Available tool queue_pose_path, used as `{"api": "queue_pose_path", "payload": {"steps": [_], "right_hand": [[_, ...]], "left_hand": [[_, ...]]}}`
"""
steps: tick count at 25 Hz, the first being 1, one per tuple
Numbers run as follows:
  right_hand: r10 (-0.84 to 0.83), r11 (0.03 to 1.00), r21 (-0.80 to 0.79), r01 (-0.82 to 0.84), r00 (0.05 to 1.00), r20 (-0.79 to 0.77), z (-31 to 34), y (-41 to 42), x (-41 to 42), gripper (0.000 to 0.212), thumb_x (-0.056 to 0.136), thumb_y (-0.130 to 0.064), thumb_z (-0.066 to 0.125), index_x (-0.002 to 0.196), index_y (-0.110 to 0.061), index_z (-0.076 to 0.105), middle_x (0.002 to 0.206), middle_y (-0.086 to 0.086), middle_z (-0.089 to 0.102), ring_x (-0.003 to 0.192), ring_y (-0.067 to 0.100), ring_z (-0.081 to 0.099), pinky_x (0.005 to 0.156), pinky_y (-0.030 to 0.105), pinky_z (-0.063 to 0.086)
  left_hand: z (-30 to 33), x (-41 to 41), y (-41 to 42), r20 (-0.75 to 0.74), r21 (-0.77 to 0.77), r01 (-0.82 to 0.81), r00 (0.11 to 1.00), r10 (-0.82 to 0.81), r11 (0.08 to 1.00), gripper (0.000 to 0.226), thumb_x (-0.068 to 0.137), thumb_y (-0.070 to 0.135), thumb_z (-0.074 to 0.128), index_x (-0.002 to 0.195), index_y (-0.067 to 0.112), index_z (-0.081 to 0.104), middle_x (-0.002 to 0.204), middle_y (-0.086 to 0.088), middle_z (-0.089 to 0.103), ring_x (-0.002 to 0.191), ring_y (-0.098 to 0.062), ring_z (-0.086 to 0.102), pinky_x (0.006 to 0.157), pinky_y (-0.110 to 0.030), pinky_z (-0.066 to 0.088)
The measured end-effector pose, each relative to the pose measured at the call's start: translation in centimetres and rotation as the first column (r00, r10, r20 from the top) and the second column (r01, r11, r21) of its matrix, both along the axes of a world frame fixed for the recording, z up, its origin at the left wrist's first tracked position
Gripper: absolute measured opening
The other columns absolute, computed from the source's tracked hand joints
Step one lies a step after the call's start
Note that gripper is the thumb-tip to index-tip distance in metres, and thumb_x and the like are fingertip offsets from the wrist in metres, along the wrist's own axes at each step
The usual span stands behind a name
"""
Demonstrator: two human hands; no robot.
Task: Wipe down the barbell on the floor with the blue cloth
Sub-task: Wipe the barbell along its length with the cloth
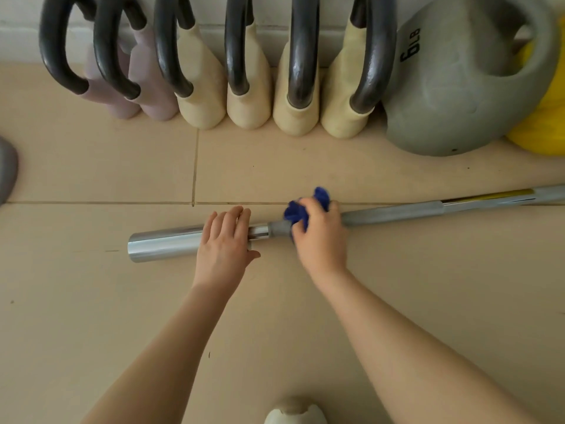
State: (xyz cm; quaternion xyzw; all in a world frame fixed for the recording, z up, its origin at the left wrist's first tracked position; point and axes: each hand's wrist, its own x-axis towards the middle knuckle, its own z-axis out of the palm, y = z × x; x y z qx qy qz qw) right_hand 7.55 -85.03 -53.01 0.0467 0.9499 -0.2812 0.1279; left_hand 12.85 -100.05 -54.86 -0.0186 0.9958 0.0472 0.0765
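Note:
A chrome and grey barbell (394, 213) lies on the tan floor tiles, running from the lower left up to the right edge. My left hand (224, 243) rests flat with straight fingers on its thick chrome sleeve, near the collar. My right hand (319, 232) grips the bunched blue cloth (298, 211) around the grey part of the bar just right of the collar. The cloth sticks out above my fingers. The bar under both hands is hidden.
A row of several kettlebells with dark handles (249, 99) stands along the wall beyond the bar. A large grey 6 LB kettlebell (452, 96) and a yellow one (544, 123) sit at the right. A grey object (7, 169) lies at the left edge, a shoe tip (295, 413) at the bottom.

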Motion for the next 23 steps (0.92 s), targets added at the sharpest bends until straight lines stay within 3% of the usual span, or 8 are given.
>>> {"api": "queue_pose_path", "payload": {"steps": [5, 8, 10, 13, 15, 18, 20, 23], "right_hand": [[0.248, 0.969, 0.007, -0.248, 0.968, -0.024, -0.2, 1.2, -0.5, 0.035, 0.081, -0.016, 0.059, 0.115, -0.021, 0.059, 0.13, 0.013, 0.046, 0.092, 0.041, 0.061, 0.076, 0.039, 0.048], [-0.088, 0.995, 0.039, 0.09, 0.995, -0.055, -0.6, 3.3, -1.9, 0.037, 0.085, -0.013, 0.054, 0.122, -0.019, 0.056, 0.129, 0.017, 0.044, 0.096, 0.042, 0.059, 0.079, 0.039, 0.047], [-0.188, 0.982, -0.049, 0.185, 0.981, -0.057, -0.4, 0.4, -0.6, 0.036, 0.085, -0.009, 0.052, 0.121, -0.016, 0.055, 0.13, 0.017, 0.042, 0.099, 0.041, 0.057, 0.08, 0.037, 0.045], [0.098, 0.985, -0.14, -0.1, 0.995, -0.025, 0.1, -4.8, 1.8, 0.037, 0.085, -0.007, 0.052, 0.121, -0.018, 0.053, 0.132, 0.014, 0.038, 0.094, 0.04, 0.059, 0.077, 0.038, 0.049], [0.242, 0.97, -0.029, -0.243, 0.97, -0.033, -0.1, -3.9, 0.5, 0.037, 0.086, -0.012, 0.053, 0.122, -0.022, 0.051, 0.131, 0.013, 0.038, 0.088, 0.041, 0.06, 0.074, 0.04, 0.049], [-0.006, 0.987, 0.157, 0.014, 0.999, -0.048, -0.5, 2.2, -3.7, 0.038, 0.087, -0.014, 0.05, 0.122, -0.027, 0.052, 0.137, 0.014, 0.036, 0.09, 0.045, 0.06, 0.076, 0.041, 0.047], [-0.231, 0.962, 0.137, 0.237, 0.971, -0.058, -0.6, 4.5, -5.0, 0.036, 0.089, -0.012, 0.046, 0.122, -0.025, 0.051, 0.139, 0.015, 0.033, 0.089, 0.045, 0.059, 0.075, 0.04, 0.046], [-0.142, 0.99, -0.021, 0.141, 0.988, -0.057, -0.4, 1.3, -3.5, 0.035, 0.088, -0.016, 0.053, 0.123, -0.017, 0.052, 0.132, 0.018, 0.038, 0.091, 0.042, 0.059, 0.076, 0.037, 0.046]], "left_hand": [[0.6, 0.2, 0.0, -0.035, 0.003, 0.001, 0.999, -0.001, 1.0, 0.079, 0.037, 0.034, 0.092, 0.104, 0.004, 0.062, 0.1, -0.013, 0.066, 0.089, -0.034, 0.064, 0.09, -0.046, 0.049], [0.8, -0.4, -0.4, -0.033, 0.045, -0.012, 0.999, 0.014, 0.999, 0.08, 0.041, 0.03, 0.092, 0.109, 0.003, 0.061, 0.101, -0.012, 0.07, 0.1, -0.033, 0.065, 0.092, -0.049, 0.047], [1.0, -1.1, -0.7, -0.047, 0.08, -0.008, 0.999, 0.012, 0.997, 0.075, 0.043, 0.025, 0.092, 0.107, 0.001, 0.062, 0.103, -0.014, 0.07, 0.104, -0.035, 0.064, 0.09, -0.05, 0.048], [1.5, -1.8, -0.5, -0.054, 0.078, -0.025, 0.998, 0.029, 0.997, 0.058, 0.052, 0.021, 0.088, 0.103, 0.005, 0.063, 0.106, -0.013, 0.068, 0.1, -0.032, 0.063, 0.084, -0.04, 0.051], [1.4, -1.5, -0.2, -0.077, 0.067, 0.033, 0.997, -0.028, 0.997, 0.053, 0.057, 0.015, 0.083, 0.105, 0.006, 0.062, 0.105, -0.011, 0.067, 0.098, -0.028, 0.059, 0.085, -0.036, 0.044], [0.6, -1.1, -0.1, -0.094, 0.018, 0.12, 0.989, -0.118, 0.993, 0.041, 0.069, 0.001, 0.068, 0.109, 0.003, 0.064, 0.11, -0.012, 0.068, 0.106, -0.032, 0.062, 0.091, -0.04, 0.049], [0.5, -1.6, 0.5, -0.109, 0.033, 0.068, 0.992, -0.064, 0.997, 0.039, 0.075, -0.006, 0.045, 0.107, 0.001, 0.064, 0.113, -0.015, 0.067, 0.112, -0.034, 0.06, 0.091, -0.043, 0.05], [0.7, -2.1, 1.3, -0.063, 0.045, 0.022, 0.998, -0.019, 0.999, 0.04, 0.073, -0.008, 0.042, 0.104, 0.001, 0.065, 0.113, -0.016, 0.067, 0.115, -0.037, 0.057, 0.088, -0.043, 0.051]]}}
